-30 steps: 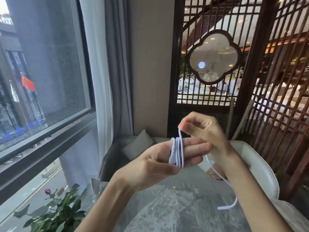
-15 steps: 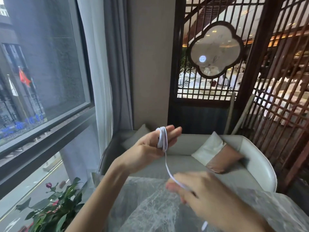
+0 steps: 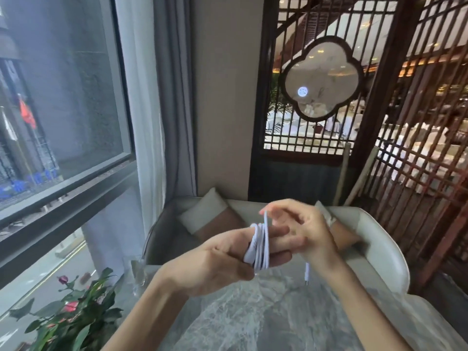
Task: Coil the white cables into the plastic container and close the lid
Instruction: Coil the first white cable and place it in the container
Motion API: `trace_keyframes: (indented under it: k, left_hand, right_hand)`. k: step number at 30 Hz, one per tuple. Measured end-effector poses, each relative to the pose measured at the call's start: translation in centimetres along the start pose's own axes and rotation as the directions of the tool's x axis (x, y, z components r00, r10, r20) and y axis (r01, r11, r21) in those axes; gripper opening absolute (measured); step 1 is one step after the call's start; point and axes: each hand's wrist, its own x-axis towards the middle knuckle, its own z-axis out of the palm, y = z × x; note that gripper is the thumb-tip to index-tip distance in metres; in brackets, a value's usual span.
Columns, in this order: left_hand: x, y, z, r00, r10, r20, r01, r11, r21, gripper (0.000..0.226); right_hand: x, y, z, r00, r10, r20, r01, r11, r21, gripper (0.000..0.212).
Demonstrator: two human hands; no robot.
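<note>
You are winding the white cable (image 3: pixel 259 245) around the extended fingers of your left hand (image 3: pixel 222 259) above the bench (image 3: pixel 266 323), your right hand (image 3: pixel 301 229) pinching the strand while the plug (image 3: pixel 307 273) dangles, so probably one last wrap comes next.

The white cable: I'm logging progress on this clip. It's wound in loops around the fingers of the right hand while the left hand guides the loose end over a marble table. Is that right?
Not quite: the hands are swapped. The head view shows the white cable looped around the fingers of the left hand, while the right hand guides the loose end above the marble table.
</note>
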Motion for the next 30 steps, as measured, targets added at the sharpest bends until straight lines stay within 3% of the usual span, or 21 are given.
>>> trace_keyframes:
  k: [3, 5, 8, 10, 11, 13, 15, 17, 20, 24, 27, 28, 30]
  left_hand:
    - [-0.1, -0.3, 0.2, 1.000, 0.000, 0.005, 0.001, 0.998, -0.066, 0.084]
    - [0.0, -0.3, 0.2, 0.999, 0.034, 0.000, -0.034, 0.993, -0.111, 0.082]
    - [-0.2, 0.0, -0.2, 0.995, 0.102, -0.008, -0.102, 0.990, -0.099, 0.082]
    - [-0.4, 0.3, -0.7, 0.992, 0.127, -0.024, -0.128, 0.989, -0.076, 0.081]
    - [-0.4, 0.5, -1.0, 0.992, 0.120, -0.043, -0.123, 0.990, -0.070, 0.080]
    - [-0.5, 0.6, -1.6, 0.991, 0.103, -0.084, -0.108, 0.992, -0.060, 0.080]
    - [-0.4, 0.4, -2.3, 0.984, 0.094, -0.154, -0.101, 0.994, -0.041, 0.081]
    - [-0.3, -0.1, -2.9, 0.958, 0.081, -0.274, -0.084, 0.996, 0.000, 0.082]
    - [-0.2, -1.2, -3.6, 0.926, 0.034, -0.376, 0.010, 0.993, 0.116, 0.082]
    - [-0.4, -2.5, -2.8, 0.971, -0.067, -0.230, 0.109, 0.979, 0.173, 0.082]
    - [-0.5, -2.5, -1.3, 0.996, -0.057, -0.062, 0.062, 0.994, 0.094, 0.078]
    - [-0.4, -2.3, -0.9, 0.999, -0.042, -0.020, 0.044, 0.996, 0.079, 0.076]
    - [-0.1, -1.6, -0.3, 0.999, 0.005, 0.039, -0.007, 0.998, 0.068, 0.073]
  right_hand:
    - [1.2, -1.2, 0.0, 0.980, -0.133, -0.147, 0.121, 0.989, -0.087, 0.011]
    - [1.7, -1.4, 0.3, 0.977, -0.131, -0.168, 0.120, 0.990, -0.070, 0.011]
    - [1.1, 0.0, 1.3, 0.992, 0.098, -0.076, -0.095, 0.995, 0.036, 0.016]
    - [-0.3, 0.9, 2.7, 0.963, 0.270, -0.014, -0.269, 0.963, 0.024, 0.014]
    - [-1.3, 1.1, 3.4, 0.960, 0.279, 0.011, -0.279, 0.960, 0.000, 0.013]
    - [-3.2, 1.0, 4.1, 0.981, 0.191, 0.040, -0.187, 0.978, -0.092, 0.029]
    - [-4.8, 0.5, 4.2, 0.990, 0.131, 0.060, -0.111, 0.959, -0.259, 0.023]
    - [-6.2, 0.2, 3.7, 0.978, 0.160, 0.131, -0.080, 0.877, -0.474, 0.017]
    - [-7.5, -1.6, 2.9, 0.957, 0.131, 0.260, 0.097, 0.698, -0.710, 0.030]
    - [-5.4, -4.9, -0.4, 0.925, -0.290, 0.245, 0.368, 0.523, -0.769, 0.023]
    - [-2.4, -5.4, -2.5, 0.900, -0.416, 0.132, 0.392, 0.639, -0.661, 0.014]
    - [-1.6, -5.1, -2.6, 0.929, -0.362, 0.081, 0.340, 0.745, -0.573, 0.013]
    - [-0.8, -3.8, -2.2, 0.995, -0.077, 0.056, 0.089, 0.964, -0.250, 0.014]
